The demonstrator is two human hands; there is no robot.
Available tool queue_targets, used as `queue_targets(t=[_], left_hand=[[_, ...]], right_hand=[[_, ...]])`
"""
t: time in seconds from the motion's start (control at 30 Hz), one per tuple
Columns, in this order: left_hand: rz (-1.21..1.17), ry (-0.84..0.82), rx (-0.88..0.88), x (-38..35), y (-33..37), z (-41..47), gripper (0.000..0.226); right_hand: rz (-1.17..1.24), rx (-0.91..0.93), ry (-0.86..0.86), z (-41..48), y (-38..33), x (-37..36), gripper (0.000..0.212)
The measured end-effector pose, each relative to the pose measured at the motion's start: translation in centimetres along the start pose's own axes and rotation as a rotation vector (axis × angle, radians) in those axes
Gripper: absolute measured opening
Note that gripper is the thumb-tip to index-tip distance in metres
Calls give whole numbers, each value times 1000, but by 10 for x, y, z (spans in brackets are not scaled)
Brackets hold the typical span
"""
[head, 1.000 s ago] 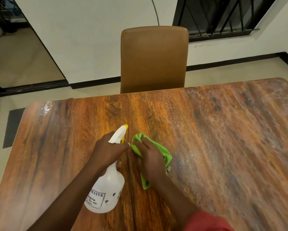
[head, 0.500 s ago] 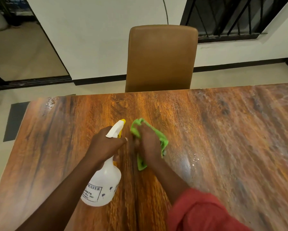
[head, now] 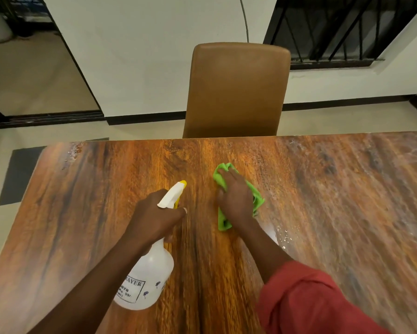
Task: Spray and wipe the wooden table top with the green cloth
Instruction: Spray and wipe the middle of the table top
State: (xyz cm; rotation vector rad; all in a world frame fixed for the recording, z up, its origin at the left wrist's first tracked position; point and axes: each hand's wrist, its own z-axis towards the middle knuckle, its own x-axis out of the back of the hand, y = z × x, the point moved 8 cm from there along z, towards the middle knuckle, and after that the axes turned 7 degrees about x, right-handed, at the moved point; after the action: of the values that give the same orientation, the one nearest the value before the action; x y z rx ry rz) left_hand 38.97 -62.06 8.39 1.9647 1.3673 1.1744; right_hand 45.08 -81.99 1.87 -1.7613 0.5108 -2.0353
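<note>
The wooden table top [head: 335, 189] has its far edge just before the tan chair [head: 236, 92], with open wood between that edge and the green cloth [head: 258, 201], which lies in line with the chair. The right hand [head: 236, 198] presses the cloth flat, fingers straight. Left of the chair's line, the left hand [head: 154, 218] clasps a white spray bottle [head: 147, 280]. Droplets glisten rightward.
</note>
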Motion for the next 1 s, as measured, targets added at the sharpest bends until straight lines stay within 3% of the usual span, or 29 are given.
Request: queue_targets(t=[0.1, 0.27, 0.5, 0.67, 0.9, 1.0], left_hand=[[-43, -15, 15, -5, 3, 5, 27], [-61, -41, 36, -4, 11, 14, 45], [-43, -45, 93, -16, 6, 17, 30], [-38, -94, 120, -25, -2, 17, 35], [-64, -140, 175, -37, -3, 21, 39], [-74, -158, 189, -39, -2, 21, 39]], right_hand=[[-11, 54, 8, -16, 8, 9, 50], [-52, -156, 121, 29, 37, 20, 51], [-7, 124, -12, 19, 8, -2, 47], [-28, -87, 106, 64, 51, 7, 48], [-21, 241, -54, 55, 4, -8, 48], [-36, 167, 37, 74, 27, 7, 44]])
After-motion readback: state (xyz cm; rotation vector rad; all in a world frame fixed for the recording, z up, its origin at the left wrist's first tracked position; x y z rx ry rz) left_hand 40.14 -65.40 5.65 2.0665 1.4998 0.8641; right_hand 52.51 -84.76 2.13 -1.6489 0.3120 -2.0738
